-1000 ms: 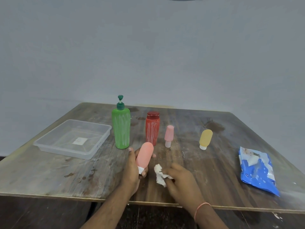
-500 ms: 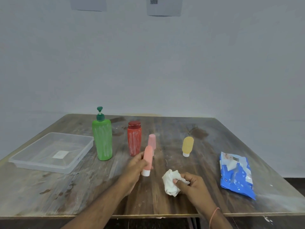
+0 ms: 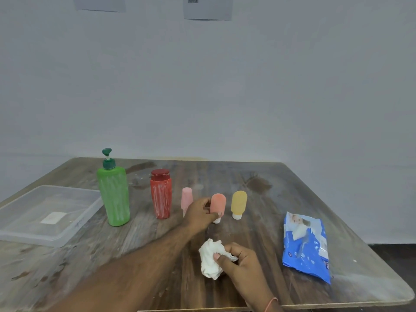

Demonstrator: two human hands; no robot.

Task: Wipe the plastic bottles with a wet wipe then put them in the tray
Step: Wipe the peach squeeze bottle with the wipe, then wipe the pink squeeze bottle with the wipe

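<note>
Here, the worn, stained wooden table (image 3: 292, 199) carries everything, and the largest thing on it is the clear, shallow plastic tray (image 3: 27, 235) at the far left, holding no bottles as far as I can see. Next in size, the tall green pump bottle (image 3: 114, 197) stands upright just right of the tray, streaked with white, and beside it the squat red bottle with a dark red cap (image 3: 160, 195), streaked likewise. Off to the right lies the blue wet-wipe packet (image 3: 305, 244), flat and well apart from the row. Then the little ones, all standing cap-down: a pale pink tube (image 3: 186, 198), a salmon-pink squeeze tube (image 3: 218, 204) and a yellow squeeze tube (image 3: 238, 203). The left hand (image 3: 200, 213) reaches out with its fingers curled round the salmon tube near its white cap, the tube upright on or just above the table, I cannot tell which. The right hand (image 3: 242, 260), nearer the person, pinches a crumpled white wipe (image 3: 210, 258) in bent fingers. What matters next, I'd say, is that the tray lies well away to the left of that tube, past the red and green bottles, so the left arm is the one placed to carry it across.
</note>
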